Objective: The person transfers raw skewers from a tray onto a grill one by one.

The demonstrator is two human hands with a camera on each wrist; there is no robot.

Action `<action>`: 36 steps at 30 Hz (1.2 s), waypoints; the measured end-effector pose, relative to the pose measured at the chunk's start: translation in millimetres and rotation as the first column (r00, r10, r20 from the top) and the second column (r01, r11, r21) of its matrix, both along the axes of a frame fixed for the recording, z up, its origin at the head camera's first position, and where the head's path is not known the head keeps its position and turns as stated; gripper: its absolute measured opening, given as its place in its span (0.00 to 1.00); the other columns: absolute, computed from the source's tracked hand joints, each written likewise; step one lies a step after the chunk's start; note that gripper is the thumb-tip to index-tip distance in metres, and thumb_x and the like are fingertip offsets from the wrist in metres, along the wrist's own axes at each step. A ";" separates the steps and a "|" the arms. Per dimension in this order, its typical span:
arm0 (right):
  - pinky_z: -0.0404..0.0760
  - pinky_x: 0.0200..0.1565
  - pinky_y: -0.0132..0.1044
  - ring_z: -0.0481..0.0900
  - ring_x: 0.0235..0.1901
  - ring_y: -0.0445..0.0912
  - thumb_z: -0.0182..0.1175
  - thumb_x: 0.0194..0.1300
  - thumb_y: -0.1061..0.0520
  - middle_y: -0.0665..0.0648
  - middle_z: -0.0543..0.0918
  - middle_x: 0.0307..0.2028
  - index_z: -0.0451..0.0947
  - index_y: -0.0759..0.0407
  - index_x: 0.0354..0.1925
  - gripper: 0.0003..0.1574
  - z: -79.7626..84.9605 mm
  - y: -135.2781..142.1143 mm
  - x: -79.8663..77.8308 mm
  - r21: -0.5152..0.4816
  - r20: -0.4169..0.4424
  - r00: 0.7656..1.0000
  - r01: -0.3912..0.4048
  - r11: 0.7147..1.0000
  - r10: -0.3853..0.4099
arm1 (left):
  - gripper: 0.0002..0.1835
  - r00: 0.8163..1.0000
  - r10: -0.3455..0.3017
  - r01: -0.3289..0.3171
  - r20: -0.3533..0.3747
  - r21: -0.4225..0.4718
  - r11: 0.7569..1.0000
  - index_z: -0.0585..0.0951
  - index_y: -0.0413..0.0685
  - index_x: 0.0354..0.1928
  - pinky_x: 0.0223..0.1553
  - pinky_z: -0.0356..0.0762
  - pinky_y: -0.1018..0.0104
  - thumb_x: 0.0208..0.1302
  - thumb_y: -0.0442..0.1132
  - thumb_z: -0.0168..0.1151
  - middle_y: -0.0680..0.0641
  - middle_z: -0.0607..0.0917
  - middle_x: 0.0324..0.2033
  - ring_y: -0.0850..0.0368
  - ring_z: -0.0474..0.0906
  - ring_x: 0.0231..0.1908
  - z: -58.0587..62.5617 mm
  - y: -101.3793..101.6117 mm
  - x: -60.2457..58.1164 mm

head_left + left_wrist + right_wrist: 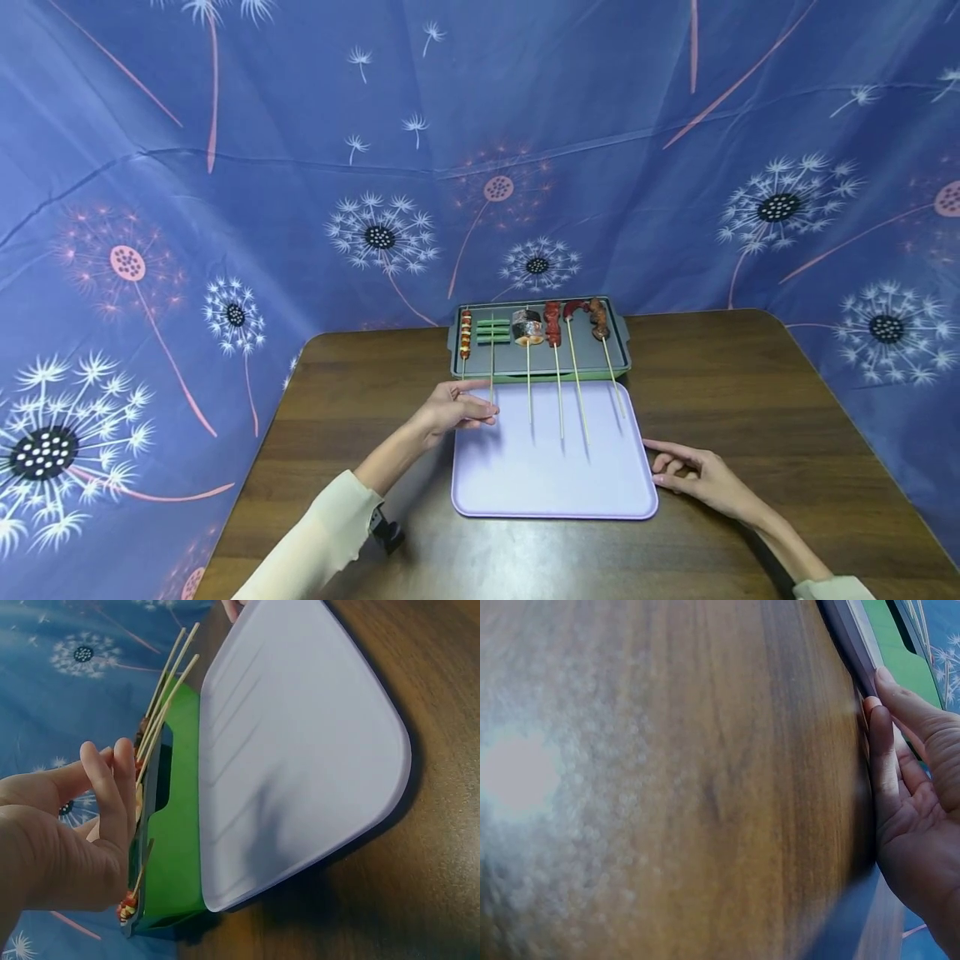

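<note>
In the head view, my left hand (459, 410) pinches the stick of a green vegetable skewer (492, 332) over the near side of a grill pan (495, 368). The skewer's green pieces lie crosswise over the pan. In the left wrist view, the curled fingers hide most of that stick. My right hand (701, 479) grips the right edge of a lilac tray (555, 492), with the thumb at its rim and the fingers beneath, as the right wrist view shows. The tray lies just in front of the pan.
Left of the green skewer lies a red-and-yellow skewer (466, 333). Rightward are a seaweed-wrapped skewer (527, 327), a red meat skewer (552, 325), a dark red curved one (576, 307) and a brown one (599, 318), sticks jutting over the tray. Behind the wooden table (750, 392) hangs a blue curtain (637, 208).
</note>
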State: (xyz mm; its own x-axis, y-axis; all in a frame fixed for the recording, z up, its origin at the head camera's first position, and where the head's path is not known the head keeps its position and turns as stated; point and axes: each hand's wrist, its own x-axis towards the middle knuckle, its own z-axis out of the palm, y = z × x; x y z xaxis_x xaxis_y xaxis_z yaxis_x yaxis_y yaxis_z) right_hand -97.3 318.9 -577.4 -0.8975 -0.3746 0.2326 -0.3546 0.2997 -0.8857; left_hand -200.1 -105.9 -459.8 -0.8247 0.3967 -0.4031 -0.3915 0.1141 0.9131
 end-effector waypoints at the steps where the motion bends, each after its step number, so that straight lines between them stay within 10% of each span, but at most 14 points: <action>1: 0.79 0.28 0.30 0.80 0.32 0.32 0.66 0.63 0.71 0.59 0.83 0.36 0.74 0.77 0.61 0.28 0.1 -0.2 0.1 -0.001 0.000 1.000 -0.001 1.000 0.001 | 0.36 1.000 0.003 -0.003 -0.017 -0.005 1.000 0.65 0.34 0.74 0.28 0.82 0.79 0.65 0.24 0.65 0.41 0.92 0.37 0.64 0.88 0.27 -0.4 0.5 1.0; 25: 0.79 0.28 0.29 0.80 0.32 0.31 0.67 0.63 0.71 0.58 0.84 0.35 0.75 0.76 0.60 0.28 -1.1 0.1 0.9 0.009 -0.005 1.000 0.007 1.000 -0.007 | 0.34 0.952 -0.006 -0.043 -0.306 -0.154 0.987 0.68 0.31 0.71 0.34 0.89 0.62 0.62 0.18 0.62 0.24 0.86 0.43 0.43 0.90 0.33 -20.4 20.3 11.0; 36: 0.79 0.28 0.29 0.80 0.32 0.31 0.67 0.63 0.70 0.59 0.84 0.36 0.75 0.76 0.61 0.28 1.0 -0.6 2.3 0.001 0.011 1.000 0.006 1.000 -0.006 | 0.33 0.952 -0.009 -0.045 -0.306 -0.168 0.985 0.69 0.32 0.71 0.31 0.89 0.61 0.64 0.20 0.62 0.24 0.86 0.44 0.37 0.90 0.36 -14.7 20.4 10.7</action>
State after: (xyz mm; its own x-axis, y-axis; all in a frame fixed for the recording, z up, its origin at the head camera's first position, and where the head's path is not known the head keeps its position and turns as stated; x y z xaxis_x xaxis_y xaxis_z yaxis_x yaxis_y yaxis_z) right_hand -95.0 318.3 -576.4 -0.9024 -0.3692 0.2223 -0.3430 0.3029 -0.8892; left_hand -189.4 -85.5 -474.5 -0.9250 0.3282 -0.1917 -0.1008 0.2744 0.9563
